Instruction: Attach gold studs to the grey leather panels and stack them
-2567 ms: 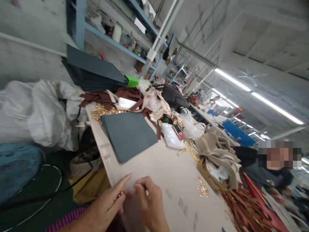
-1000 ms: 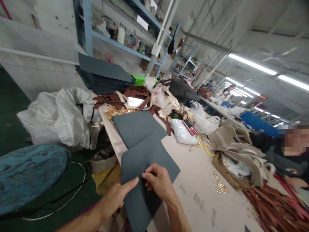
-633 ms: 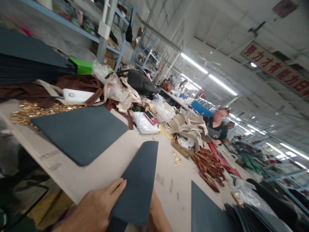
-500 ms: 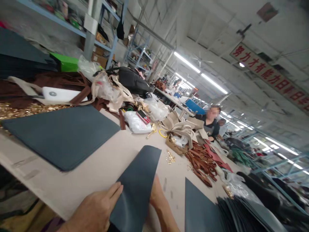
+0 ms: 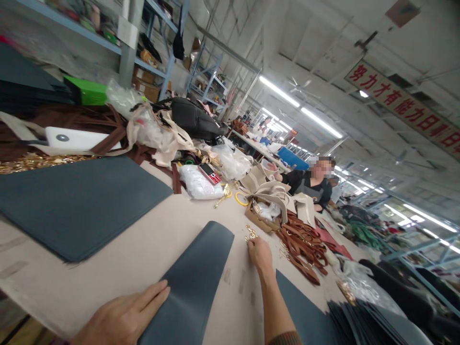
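A dark blue-grey sheet (image 5: 196,275) lies folded over at the near middle of the table. On its left edge rests my left hand (image 5: 125,311), its fingers pressed together, holding the sheet. My right hand (image 5: 260,256) reaches to a small pile of gold metal pieces (image 5: 250,232), its fingertips closed at the pile; whether a piece is between them is too small to tell. A flat stack of dark sheets (image 5: 82,201) sits to the left. More dark sheets (image 5: 302,306) lie at the right, partly behind my right forearm.
Beyond the gold pieces stand a cardboard box (image 5: 258,222) and brown straps (image 5: 302,244). A red phone (image 5: 209,173) lies on a white plastic packet (image 5: 197,187), near a yellow ring (image 5: 241,199). A person (image 5: 312,184) is across the table.
My right hand has left the folded sheet's right side and moved forward to the gold pieces. My left hand has shifted slightly left and down. The person's arm across the table is now extended.
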A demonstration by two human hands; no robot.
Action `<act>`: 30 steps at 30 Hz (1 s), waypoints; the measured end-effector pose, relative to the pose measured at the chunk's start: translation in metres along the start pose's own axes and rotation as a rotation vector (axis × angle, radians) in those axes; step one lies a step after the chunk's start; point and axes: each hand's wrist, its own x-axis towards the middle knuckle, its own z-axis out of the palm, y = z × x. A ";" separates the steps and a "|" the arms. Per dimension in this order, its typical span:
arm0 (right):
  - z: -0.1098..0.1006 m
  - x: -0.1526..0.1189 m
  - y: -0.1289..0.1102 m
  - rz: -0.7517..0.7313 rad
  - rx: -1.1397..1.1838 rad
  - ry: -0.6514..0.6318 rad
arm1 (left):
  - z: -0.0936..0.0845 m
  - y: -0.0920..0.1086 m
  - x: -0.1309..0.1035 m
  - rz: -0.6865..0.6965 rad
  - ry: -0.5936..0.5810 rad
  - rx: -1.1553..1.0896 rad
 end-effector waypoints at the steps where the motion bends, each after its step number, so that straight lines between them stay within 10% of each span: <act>1: 0.000 0.003 0.000 0.006 -0.011 -0.005 | -0.005 0.002 0.001 -0.008 -0.025 -0.006; 10: -0.011 0.001 -0.003 -0.119 0.004 -0.074 | -0.081 0.034 0.014 -0.054 -0.224 -0.150; 15: -0.023 -0.045 -0.046 -0.228 0.360 -0.015 | -0.081 0.030 0.011 -0.019 -0.193 -0.194; 21: -0.008 -0.127 -0.134 -0.611 0.538 -0.322 | -0.085 0.029 0.011 0.033 -0.159 -0.173; 30: 0.002 -0.140 -0.149 -0.708 0.408 -0.426 | -0.082 0.028 0.007 0.062 -0.078 -0.147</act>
